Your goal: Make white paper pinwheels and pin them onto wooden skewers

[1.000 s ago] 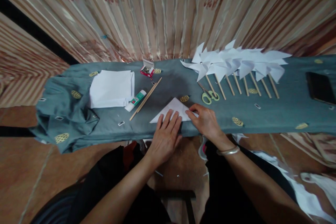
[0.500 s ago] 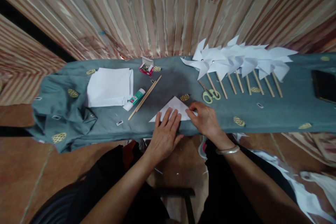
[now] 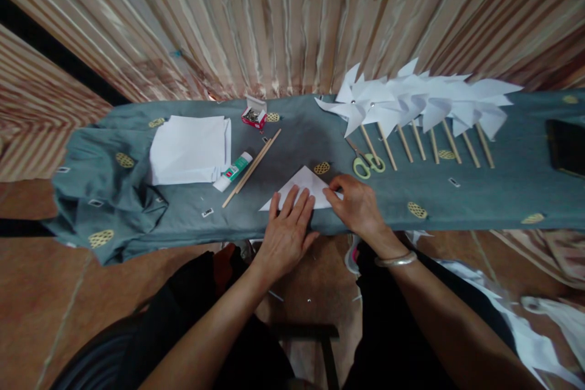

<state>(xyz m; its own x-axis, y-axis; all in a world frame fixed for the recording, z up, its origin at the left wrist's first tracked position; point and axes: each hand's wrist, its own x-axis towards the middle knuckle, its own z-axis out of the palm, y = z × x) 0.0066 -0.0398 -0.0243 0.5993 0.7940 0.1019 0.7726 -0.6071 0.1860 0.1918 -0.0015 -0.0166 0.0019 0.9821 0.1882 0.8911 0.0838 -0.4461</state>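
A sheet of white paper folded into a triangle (image 3: 305, 178) lies near the front edge of the cloth-covered table, its peak pointing away from me. My left hand (image 3: 289, 225) rests on its lower left part with the fingers stretched out flat. At the triangle's right corner, my right hand (image 3: 357, 204) pinches the paper between thumb and curled fingers. Scissors with pale green handles (image 3: 368, 164) lie just beyond my right hand. Left of the triangle are thin wooden sticks (image 3: 253, 168) and a green-and-white glue stick (image 3: 234, 170).
A stack of white paper (image 3: 189, 149) lies at the left. An opened small red box (image 3: 255, 114) holds metal pins. Several white paper pinwheels (image 3: 425, 100) on sticks overlap at the back right. A dark phone-like object (image 3: 567, 146) lies at the far right. Behind the table hangs a striped curtain (image 3: 292, 24).
Both hands keep almost the same places on the folded paper. Only a slight shift of the camera view shows.
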